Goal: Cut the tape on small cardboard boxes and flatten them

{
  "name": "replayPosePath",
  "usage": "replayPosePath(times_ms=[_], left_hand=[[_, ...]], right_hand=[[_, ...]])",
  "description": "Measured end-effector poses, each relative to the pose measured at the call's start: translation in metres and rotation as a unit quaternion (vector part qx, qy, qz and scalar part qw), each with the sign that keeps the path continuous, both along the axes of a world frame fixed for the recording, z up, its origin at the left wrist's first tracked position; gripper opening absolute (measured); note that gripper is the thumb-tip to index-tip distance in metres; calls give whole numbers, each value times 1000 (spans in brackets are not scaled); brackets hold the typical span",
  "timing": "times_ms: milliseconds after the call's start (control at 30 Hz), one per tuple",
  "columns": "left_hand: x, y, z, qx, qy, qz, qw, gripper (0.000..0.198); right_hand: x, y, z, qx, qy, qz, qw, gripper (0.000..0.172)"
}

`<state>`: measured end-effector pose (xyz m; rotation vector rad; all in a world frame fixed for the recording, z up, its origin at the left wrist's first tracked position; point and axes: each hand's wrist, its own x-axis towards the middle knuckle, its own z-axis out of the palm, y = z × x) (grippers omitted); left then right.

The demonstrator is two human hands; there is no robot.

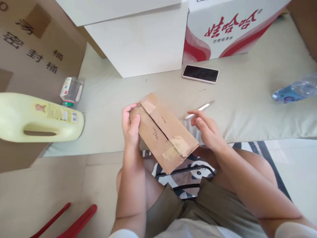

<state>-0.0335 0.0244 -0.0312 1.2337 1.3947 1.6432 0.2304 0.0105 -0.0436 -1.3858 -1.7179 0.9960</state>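
Note:
A small brown cardboard box (163, 129) is tilted over my lap at the table's front edge. Its flaps meet along a dark seam, and worn tape covers both ends. My left hand (131, 122) grips the box at its far left corner, thumb on top. To the right of the box, the fingers of my right hand (204, 127) pinch the handle end of a slim white craft knife (204, 106). The knife's pointed tip faces away to the upper right, close to the tabletop. Part of the handle is hidden by the fingers.
Behind lies a phone (200, 73), before a white box (138, 46) and a red-and-white carton (223, 36). At left are a yellow jug (61, 115), a clear bottle with a green cap (71, 91) and a large carton (44, 43). A water bottle (294, 91) lies at right.

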Motion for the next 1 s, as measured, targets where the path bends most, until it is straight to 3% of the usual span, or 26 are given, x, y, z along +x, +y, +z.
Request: replayPosePath(times_ms=[67,167,267,400,533,667,733,800,867,900,1000], left_hand=[[2,-3,-1,-11,-2,-9,1000,43],[0,-5,-5,-14,4,-21,1000,44],[-2,-3,-10,1,24,-23,999,42],[-1,-3,-15,16,47,-13,999,41],[4,-6,-15,20,51,-18,998,44],[7,-9,-14,30,70,-23,997,44],[10,-9,-14,37,76,-15,996,44],[16,-8,-14,49,81,0,995,43],[23,-7,-15,62,92,22,994,39],[28,-7,-15,66,98,35,992,37],[41,-8,-16,69,111,61,990,30]], right_hand=[[3,7,0,-55,-158,-75,983,56],[5,16,2,-113,-325,-49,938,58],[6,18,4,-137,-372,-28,918,40],[9,18,2,-116,-380,-46,917,26],[13,18,2,-90,-276,-79,954,45],[20,13,14,-36,46,-72,996,32],[25,8,27,47,197,-20,979,29],[26,0,44,139,285,55,947,33],[22,-11,62,208,306,73,926,45],[18,-17,69,240,294,49,924,47],[-1,-29,83,258,207,-31,943,35]])
